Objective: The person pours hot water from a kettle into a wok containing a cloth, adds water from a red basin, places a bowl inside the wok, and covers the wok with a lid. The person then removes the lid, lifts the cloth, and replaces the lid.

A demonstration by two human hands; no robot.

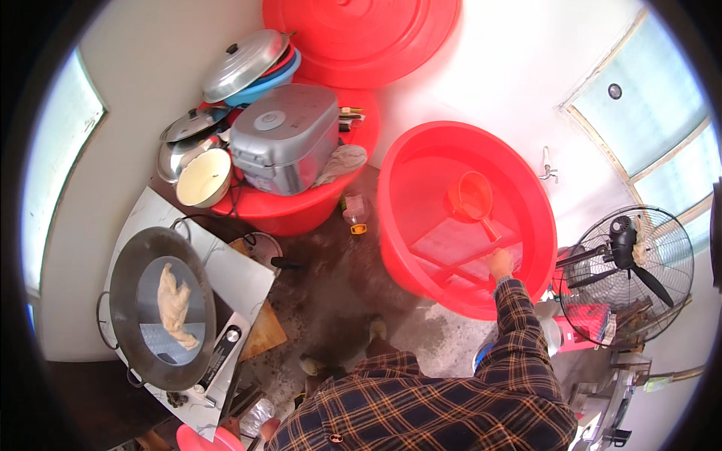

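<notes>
My right hand (501, 262) reaches over the near inner side of a big red plastic tub (395, 225). It is at the handle end of a red plastic dipper (475, 197); the fingers look curled, but whether they grip the handle is unclear. The dipper lies within the tub, which seems to hold water. At the bottom edge, only a small part of my left hand (270, 428) shows, beside crumpled clear plastic (258, 416). To the left, a plucked bird carcass (172, 304) lies in liquid in a large dark wok (125, 293).
The wok is on a marble-patterned table (242, 270) with a cooker control panel (225, 349). Behind, a covered red tub (293, 214) carries a grey lidded appliance (285, 129), a cream bowl (204, 177) and metal lids. A plastic bottle (355, 211) is on the floor. A fan (623, 270) stands at right.
</notes>
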